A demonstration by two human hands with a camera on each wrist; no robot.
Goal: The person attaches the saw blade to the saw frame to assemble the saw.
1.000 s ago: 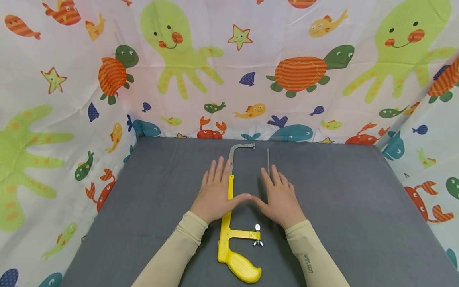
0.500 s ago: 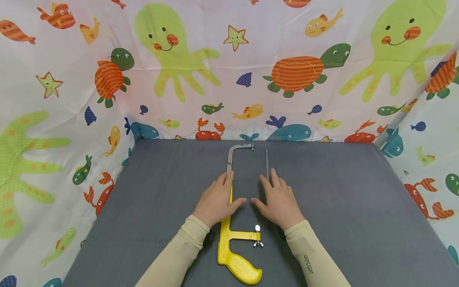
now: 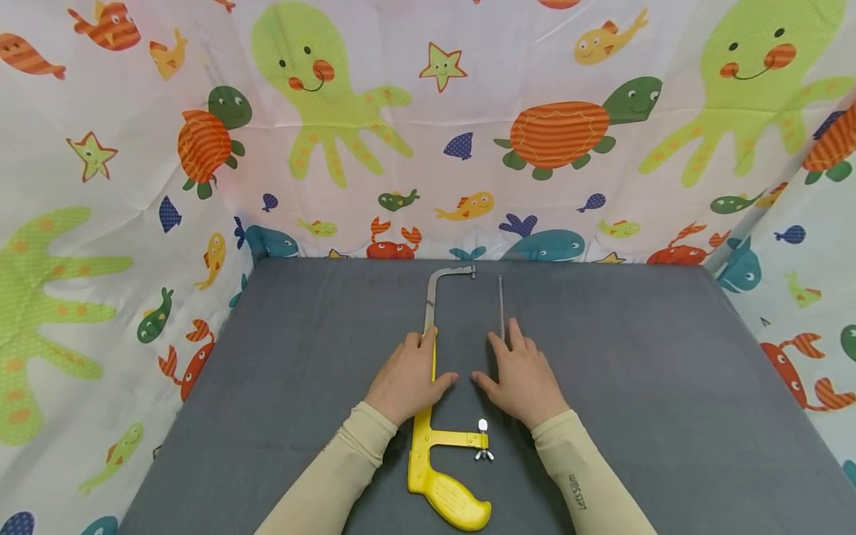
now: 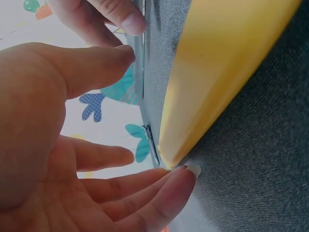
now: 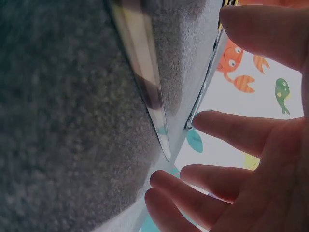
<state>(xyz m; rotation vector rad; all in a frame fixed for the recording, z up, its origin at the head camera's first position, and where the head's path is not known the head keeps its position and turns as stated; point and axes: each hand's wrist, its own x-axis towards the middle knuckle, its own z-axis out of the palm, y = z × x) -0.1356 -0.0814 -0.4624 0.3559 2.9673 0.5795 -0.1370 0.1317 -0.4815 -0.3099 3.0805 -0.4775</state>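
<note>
A hacksaw frame [image 3: 420, 446], yellow with a silver front arm, lies lengthwise on the grey table. Its wing nut [image 3: 484, 455] and yellow handle [image 3: 458, 501] are at the near end. Over its middle is my left hand [image 3: 403, 380], fingers loosely bent, thumb apart. In the left wrist view, those fingertips [image 4: 186, 179] are right beside the yellow bar [image 4: 217, 72]. A thin metal saw blade [image 3: 501, 305] lies parallel, to the right. My right hand [image 3: 526, 383] hovers over it with relaxed fingers and hides its near part; the right wrist view shows the blade [image 5: 145, 77] outside the fingers.
The grey table [image 3: 321, 319] spreads to both sides of the hands. A white curtain [image 3: 468, 96] printed with sea animals borders it at the back, left and right.
My left hand has drawn back and down onto the yellow bar, its fingers now more bent. My right hand has shifted slightly nearer, fingertips lower, and the thumbs have come apart.
</note>
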